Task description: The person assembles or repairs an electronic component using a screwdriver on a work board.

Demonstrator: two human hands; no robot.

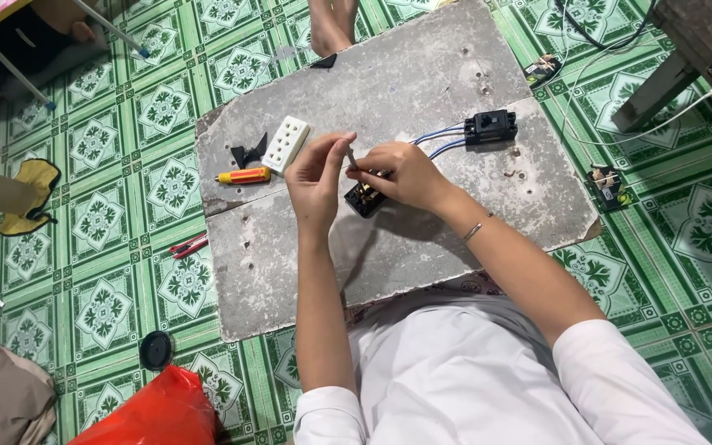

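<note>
White sleeves (488, 371) are filling the bottom of the view, with both bare forearms reaching forward over a grey board (422, 74) that is lying on the green patterned floor tiles (117, 305). Just above the board's middle, the right hand (405, 175) is curling around a small black electrical part (364, 200), holding it slightly raised, while the left hand (316, 171) is pinching a short pale wire end (351, 155) between thumb and forefinger right beside it; the two hands are nearly touching. Two blue wires (442, 138) are running from under the right hand to a black socket block (490, 125) resting further back on the board. Left of the hands, a white multi-hole socket plate (286, 143) is lying next to a black plastic piece (248, 154) and a yellow-and-red screwdriver (242, 175). Off the board, red-handled pliers (188, 245) are lying on the tiles, with a black round lid (156, 350) and a red plastic bag (158, 412) nearer the camera.
</note>
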